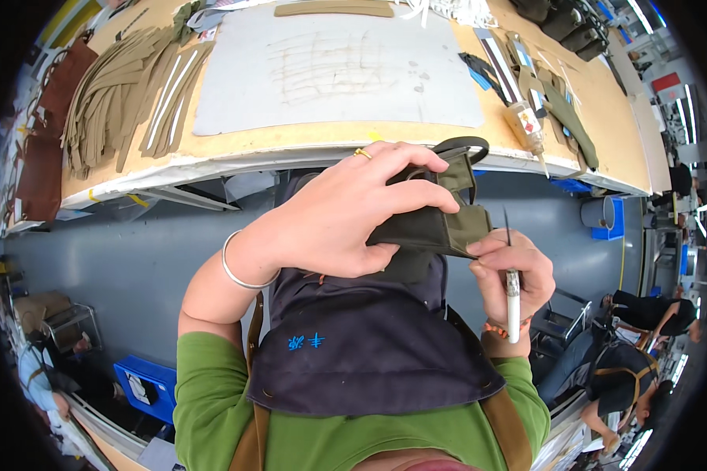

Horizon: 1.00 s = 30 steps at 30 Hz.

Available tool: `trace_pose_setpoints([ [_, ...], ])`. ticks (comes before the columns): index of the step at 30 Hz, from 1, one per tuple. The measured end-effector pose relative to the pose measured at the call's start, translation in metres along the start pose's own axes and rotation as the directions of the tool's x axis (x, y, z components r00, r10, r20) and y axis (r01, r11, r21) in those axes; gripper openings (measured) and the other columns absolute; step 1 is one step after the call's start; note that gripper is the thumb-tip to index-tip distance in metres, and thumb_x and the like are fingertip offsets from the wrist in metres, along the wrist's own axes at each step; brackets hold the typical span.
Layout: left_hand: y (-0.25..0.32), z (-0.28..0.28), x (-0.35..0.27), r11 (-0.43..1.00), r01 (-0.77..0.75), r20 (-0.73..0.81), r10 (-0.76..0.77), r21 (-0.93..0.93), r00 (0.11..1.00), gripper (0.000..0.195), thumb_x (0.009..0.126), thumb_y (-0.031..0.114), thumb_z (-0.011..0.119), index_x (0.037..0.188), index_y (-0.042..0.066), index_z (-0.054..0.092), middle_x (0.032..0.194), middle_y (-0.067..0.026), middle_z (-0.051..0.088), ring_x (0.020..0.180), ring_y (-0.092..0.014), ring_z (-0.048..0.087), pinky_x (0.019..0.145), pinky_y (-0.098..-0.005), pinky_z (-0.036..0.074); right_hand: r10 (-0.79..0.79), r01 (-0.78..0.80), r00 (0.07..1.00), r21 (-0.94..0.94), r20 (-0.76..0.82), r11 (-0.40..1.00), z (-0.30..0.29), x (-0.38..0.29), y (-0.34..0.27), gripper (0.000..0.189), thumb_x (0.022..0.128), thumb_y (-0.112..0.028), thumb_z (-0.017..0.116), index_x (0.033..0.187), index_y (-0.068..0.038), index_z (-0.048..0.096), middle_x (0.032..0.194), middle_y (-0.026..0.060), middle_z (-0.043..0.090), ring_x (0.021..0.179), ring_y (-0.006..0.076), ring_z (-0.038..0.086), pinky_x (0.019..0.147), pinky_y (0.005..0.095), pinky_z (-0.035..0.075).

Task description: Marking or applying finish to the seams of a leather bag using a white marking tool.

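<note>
A dark bag piece with olive fabric parts and a looped strap is held up before my apron. My left hand grips it from the left, fingers over the top and thumb on the near side. At its lower right corner, the fingertips of my right hand pinch the edge. The same hand also holds a slim awl-like tool with a white handle and knurled metal collar; its thin dark tip points up, clear of the bag piece. The bag piece's underside is hidden.
Ahead stands a worktable with a grey board. Khaki strips and brown leather pieces lie left, a glue bottle right. A blue crate is behind left. Other people sit behind right.
</note>
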<state>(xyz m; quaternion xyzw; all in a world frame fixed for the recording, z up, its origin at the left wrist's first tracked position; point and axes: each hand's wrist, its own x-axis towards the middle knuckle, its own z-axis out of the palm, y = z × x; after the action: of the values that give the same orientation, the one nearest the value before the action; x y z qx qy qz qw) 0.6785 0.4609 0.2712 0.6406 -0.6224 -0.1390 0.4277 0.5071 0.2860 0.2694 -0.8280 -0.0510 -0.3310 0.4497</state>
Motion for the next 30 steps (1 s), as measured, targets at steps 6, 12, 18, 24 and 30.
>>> trace_pose_setpoints([
  [6, -0.009, 0.015, 0.018, 0.997, -0.054, 0.064, 0.050, 0.055, 0.997, 0.050, 0.064, 0.012, 0.076, 0.112, 0.017, 0.063, 0.121, -0.0105, 0.049, 0.109, -0.032, 0.048, 0.095, -0.0414, 0.039, 0.082, -0.086, 0.993, 0.048, 0.087, 0.995, -0.010, -0.011, 0.019, 0.019, 0.072, 0.005, 0.075, 0.083, -0.002, 0.062, 0.075, 0.0136, 0.069, 0.072, 0.0238, 0.069, 0.065, 0.0286, 0.051],
  [12, -0.014, 0.019, 0.036, 0.995, -0.059, 0.127, 0.048, 0.077, 0.991, 0.035, 0.065, 0.016, 0.078, 0.098, 0.015, 0.064, 0.112, -0.0077, 0.049, 0.107, -0.030, 0.046, 0.094, -0.0398, 0.037, 0.146, -0.159, 0.986, 0.207, 0.076, 0.965, -0.016, -0.019, 0.038, 0.018, 0.076, 0.006, 0.070, 0.091, -0.001, 0.061, 0.084, 0.0159, 0.068, 0.082, 0.0228, 0.068, 0.072, 0.0299, 0.050],
  [18, -0.024, 0.021, 0.048, 0.998, -0.031, 0.146, 0.024, 0.047, 0.989, 0.026, 0.067, 0.017, 0.077, 0.091, 0.016, 0.066, 0.103, -0.0057, 0.048, 0.100, -0.028, 0.044, 0.090, -0.0389, 0.037, 0.319, -0.137, 0.931, 0.640, -0.177, 0.756, -0.039, -0.023, 0.069, 0.034, 0.096, -0.018, 0.056, 0.123, 0.001, 0.053, 0.113, 0.0194, 0.064, 0.092, 0.0219, 0.061, 0.081, 0.0334, 0.047],
  [24, -0.033, 0.023, 0.052, 1.000, 0.006, 0.121, -0.006, -0.001, 0.993, 0.021, 0.070, 0.020, 0.076, 0.088, 0.015, 0.067, 0.102, -0.0053, 0.048, 0.102, -0.028, 0.042, 0.091, -0.0384, 0.035, 0.311, 0.067, 0.919, 0.873, -0.243, 0.483, -0.054, -0.017, 0.087, 0.040, 0.100, -0.040, 0.049, 0.128, -0.011, 0.055, 0.116, 0.0064, 0.055, 0.092, 0.0168, 0.047, 0.076, 0.0321, 0.043],
  [30, -0.040, 0.022, 0.052, 0.998, 0.030, 0.108, -0.023, -0.059, 0.994, 0.021, 0.071, 0.020, 0.075, 0.089, 0.014, 0.066, 0.104, -0.0061, 0.047, 0.104, -0.028, 0.042, 0.096, -0.0395, 0.033, 0.223, -0.115, 0.973, 0.715, -0.058, 0.690, -0.037, 0.005, 0.087, 0.035, 0.099, -0.037, 0.051, 0.103, -0.002, 0.053, 0.103, 0.0136, 0.055, 0.088, 0.0198, 0.053, 0.075, 0.0328, 0.046],
])
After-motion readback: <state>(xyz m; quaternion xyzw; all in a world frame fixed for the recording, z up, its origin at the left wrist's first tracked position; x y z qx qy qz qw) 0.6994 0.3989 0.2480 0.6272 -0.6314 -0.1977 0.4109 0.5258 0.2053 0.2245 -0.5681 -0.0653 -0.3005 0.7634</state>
